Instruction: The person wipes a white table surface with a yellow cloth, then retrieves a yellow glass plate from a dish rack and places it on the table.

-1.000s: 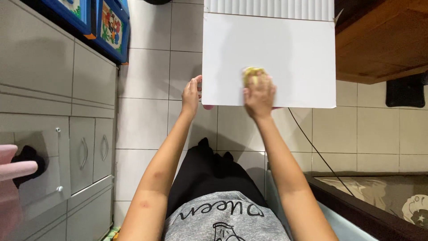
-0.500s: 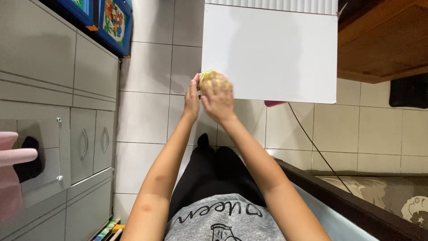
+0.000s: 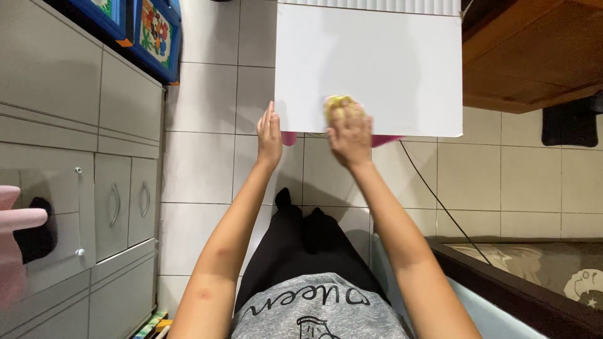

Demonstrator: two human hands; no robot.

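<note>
The white bench (image 3: pixel 377 56) top lies mostly bare beyond the hands, its near edge overhanging grey floor tiles (image 3: pixel 201 163). The left hand (image 3: pixel 269 135) rests flat, fingers together, against the bench's left edge. The right hand (image 3: pixel 349 133) presses a yellow sponge (image 3: pixel 339 104) down near the front edge, fingers curled over it. A pink object (image 3: pixel 384 140) beneath the bench is mostly hidden.
</note>
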